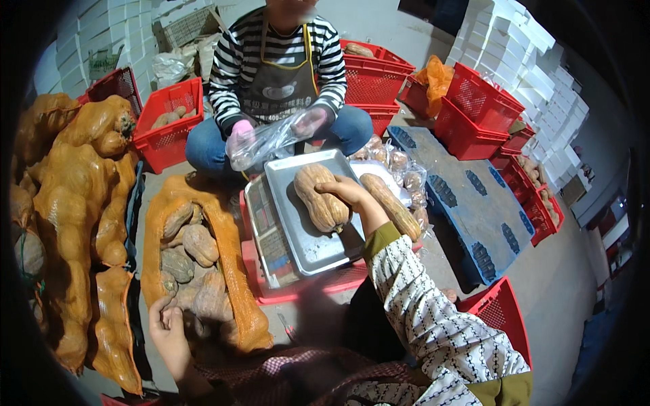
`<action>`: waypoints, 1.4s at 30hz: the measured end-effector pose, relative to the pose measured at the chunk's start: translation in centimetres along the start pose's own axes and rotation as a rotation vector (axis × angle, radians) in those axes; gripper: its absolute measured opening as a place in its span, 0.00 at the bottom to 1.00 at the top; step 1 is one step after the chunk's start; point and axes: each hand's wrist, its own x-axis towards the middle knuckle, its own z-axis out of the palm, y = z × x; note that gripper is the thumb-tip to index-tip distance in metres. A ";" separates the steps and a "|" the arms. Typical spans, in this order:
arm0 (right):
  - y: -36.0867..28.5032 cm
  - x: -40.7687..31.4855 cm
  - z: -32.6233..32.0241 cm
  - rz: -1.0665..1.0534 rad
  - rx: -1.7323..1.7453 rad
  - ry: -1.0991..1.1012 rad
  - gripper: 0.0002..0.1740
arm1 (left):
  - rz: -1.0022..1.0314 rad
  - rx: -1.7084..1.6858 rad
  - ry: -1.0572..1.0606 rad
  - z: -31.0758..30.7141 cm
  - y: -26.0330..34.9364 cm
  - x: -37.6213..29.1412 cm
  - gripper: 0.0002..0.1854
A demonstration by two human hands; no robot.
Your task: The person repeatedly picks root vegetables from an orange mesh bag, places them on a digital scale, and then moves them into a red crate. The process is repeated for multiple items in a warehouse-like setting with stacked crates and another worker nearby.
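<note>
My right hand (345,192) grips a tan butternut squash (317,200) by its side, over a shallow metal tray (304,259). The tray lies on a scale (269,238) set on an upturned red crate (279,295). Beside the tray, past my wrist, is a long squash (388,205). My left hand (170,325) is loosely curled with nothing seen in it, at the near edge of an orange mesh sack (152,228). The sack gapes, and several squashes (200,245) show inside, one of them greenish (176,265).
Opposite me sits a co-worker (284,66) whose gloved hands hold a clear plastic bag (277,134). Full mesh sacks (68,203) line the left. To the right are a blue pallet (452,167), bagged squashes (401,162) and red crates (475,106). Red-handled pliers or snips (288,329) lie on the floor.
</note>
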 end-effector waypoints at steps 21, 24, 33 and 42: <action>-0.7 -10.9 9.9 -1.194 -1.064 0.350 0.22 | -0.209 0.274 0.036 -11.9 -9.4 9.5 0.15; 2.3 -15.7 15.0 -1.045 -0.955 -0.186 0.22 | 0.014 0.690 -0.049 -13.5 -17.0 9.9 0.13; 14.5 -19.5 19.0 -0.859 -0.918 -0.914 0.24 | -0.149 1.279 -0.668 4.4 -25.1 14.2 0.42; 13.6 -20.0 20.8 -0.408 -1.054 -1.157 0.25 | -0.403 1.309 -0.625 5.8 -30.9 17.8 0.52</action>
